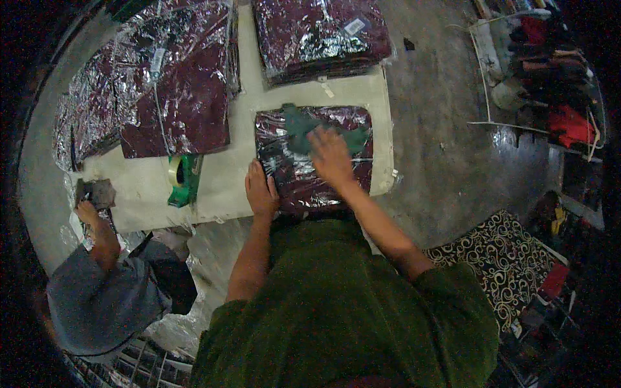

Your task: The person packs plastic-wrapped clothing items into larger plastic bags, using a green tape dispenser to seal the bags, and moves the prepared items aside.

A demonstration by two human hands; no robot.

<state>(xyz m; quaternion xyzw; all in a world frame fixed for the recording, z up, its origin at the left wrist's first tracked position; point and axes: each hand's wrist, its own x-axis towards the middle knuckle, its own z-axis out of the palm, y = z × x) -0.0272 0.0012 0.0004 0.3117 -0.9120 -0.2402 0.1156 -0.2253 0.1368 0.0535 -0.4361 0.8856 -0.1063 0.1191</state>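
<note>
A flat maroon garment in clear plastic wrap (310,187) lies in front of me at the near edge of the table. On its upper part is a crumpled dark green cloth (299,129). My right hand (331,155) presses down on this cloth, with its fingers bent over it. My left hand (261,189) rests along the left side of the wrapped garment, fingers stretched out and holding nothing. Light glints off the creased plastic.
Stacks of wrapped maroon garments (320,35) fill the far side and left (187,110). Nearby is a green tape dispenser (184,180). A co-worker's hand (87,212) touches a small grey item at left. Right of the table, a rack (550,64) holds dark and red clothes; patterned fabric (495,255) lies lower.
</note>
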